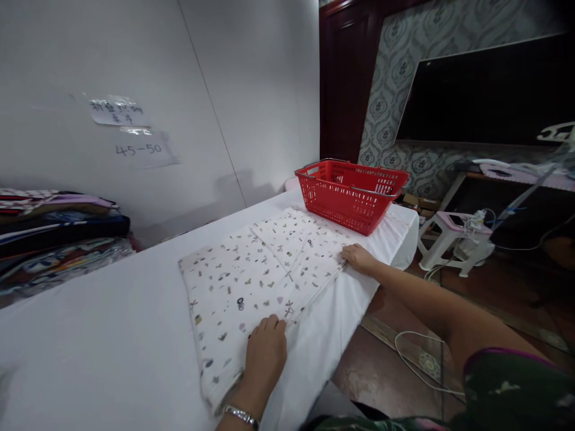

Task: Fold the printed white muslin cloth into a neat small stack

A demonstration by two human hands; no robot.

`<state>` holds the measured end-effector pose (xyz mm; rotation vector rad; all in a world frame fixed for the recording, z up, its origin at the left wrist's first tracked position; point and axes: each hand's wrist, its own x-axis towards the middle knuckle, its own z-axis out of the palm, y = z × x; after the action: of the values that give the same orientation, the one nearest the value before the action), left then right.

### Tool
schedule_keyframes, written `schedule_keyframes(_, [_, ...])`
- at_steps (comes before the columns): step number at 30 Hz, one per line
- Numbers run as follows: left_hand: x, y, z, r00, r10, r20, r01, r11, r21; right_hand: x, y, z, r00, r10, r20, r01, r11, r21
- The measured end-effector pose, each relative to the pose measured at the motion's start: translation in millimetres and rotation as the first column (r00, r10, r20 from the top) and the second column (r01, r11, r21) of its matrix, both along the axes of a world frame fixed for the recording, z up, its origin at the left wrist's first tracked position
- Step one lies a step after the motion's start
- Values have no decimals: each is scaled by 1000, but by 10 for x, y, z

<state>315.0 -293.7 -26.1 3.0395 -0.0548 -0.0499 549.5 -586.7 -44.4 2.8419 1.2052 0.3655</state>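
A white cloth (265,269) printed with small plant and cloud-like motifs is spread in a folded rectangle on the white-covered table, with crease lines across its middle. Over its near edge, toward the left, my left hand (268,346) is closed with its fingers curled on the fabric; a silver bracelet is on that wrist. My right hand (358,259) pinches the cloth at its near right corner, close to the basket, with the arm stretched out. The fingertips of both hands are partly hidden against the fabric.
A red plastic basket (350,194) with metal handles stands at the table's far right end. Stacked folded clothes (63,230) lie at the left by a white partition carrying paper notes. On the floor at right are a white stool (460,239) and cables.
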Motion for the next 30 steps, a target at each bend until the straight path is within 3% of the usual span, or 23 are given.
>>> schedule_keyframes(6, [-11,24,-19,1000,-16,2,16,1000,19,64,-118,-17,994,-106,-28,108,992,67])
schedule_keyframes(14, [4,34,-20,1000,-18,-21,19,999,32,175,-369,39,956,-259,-139,282,940,190])
schedule_keyframes(18, [6,26,-3,998,-8,-56,11,999,48,245,-473,65,905,-363,-221,413,876,251])
schedule_keyframes(25, [-7,27,14,999,-28,-20,29,999,38,387,-548,111,718,-578,-387,683,691,235])
schedule_keyframes(30, [-2,27,10,999,-24,-34,26,999,48,449,-512,163,633,-626,-456,743,656,130])
